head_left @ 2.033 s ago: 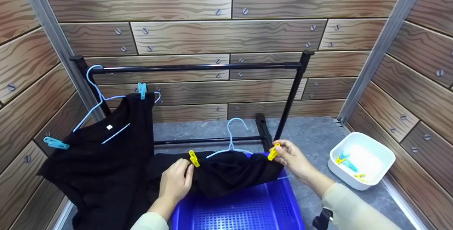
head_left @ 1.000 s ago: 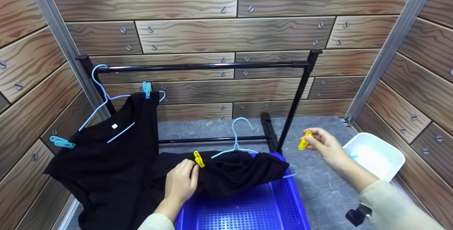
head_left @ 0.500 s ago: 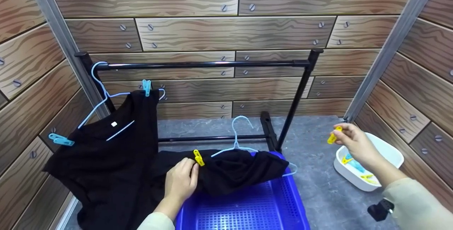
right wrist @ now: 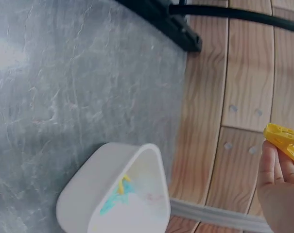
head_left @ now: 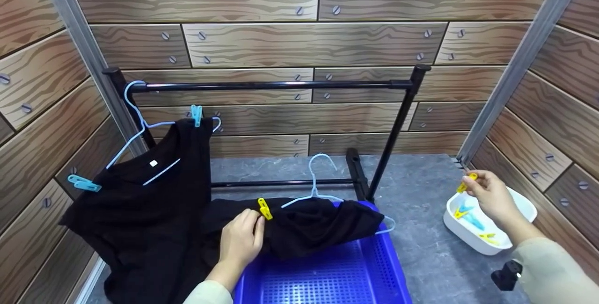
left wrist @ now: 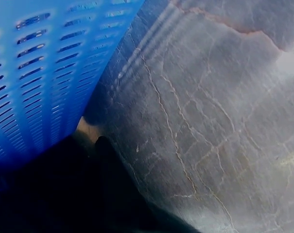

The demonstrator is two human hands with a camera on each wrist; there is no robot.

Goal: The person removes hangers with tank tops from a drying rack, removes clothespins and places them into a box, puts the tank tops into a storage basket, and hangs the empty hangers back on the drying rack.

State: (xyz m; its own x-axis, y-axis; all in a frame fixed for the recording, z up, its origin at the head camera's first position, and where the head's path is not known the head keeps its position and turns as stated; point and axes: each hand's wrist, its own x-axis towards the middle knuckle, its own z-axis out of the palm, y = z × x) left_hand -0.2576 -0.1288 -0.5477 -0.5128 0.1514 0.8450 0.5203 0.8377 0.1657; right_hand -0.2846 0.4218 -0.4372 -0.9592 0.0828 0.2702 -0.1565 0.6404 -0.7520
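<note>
My right hand point(head_left: 496, 201) pinches a yellow clothespin point(head_left: 467, 182) above the near left rim of the white tub point(head_left: 472, 243). In the right wrist view, the clothespin point(right wrist: 285, 141) sits at the fingertips. My left hand point(head_left: 239, 241) grips the shoulder of a black shirt point(head_left: 318, 234), its fingertips mostly hidden in the cloth. Beside those fingers, a second yellow clothespin point(head_left: 265, 208) is clipped on the shirt. A light blue hanger point(head_left: 314, 187) runs through the neck opening; its hook stands up, and its right end pokes out past the other shoulder.
A blue perforated basket point(head_left: 323, 276) stands under the shirt. To the left, a black sleeveless top point(head_left: 145, 229) hangs by a blue hanger from the black rack point(head_left: 276, 85), with two blue clothespins on it. Several blue and yellow clothespins point(head_left: 472, 220) lie in the tub.
My right hand has carried the yellow clothespin away from the shirt's right shoulder, rightward to the white tub. The left hand keeps its grip on the shirt.
</note>
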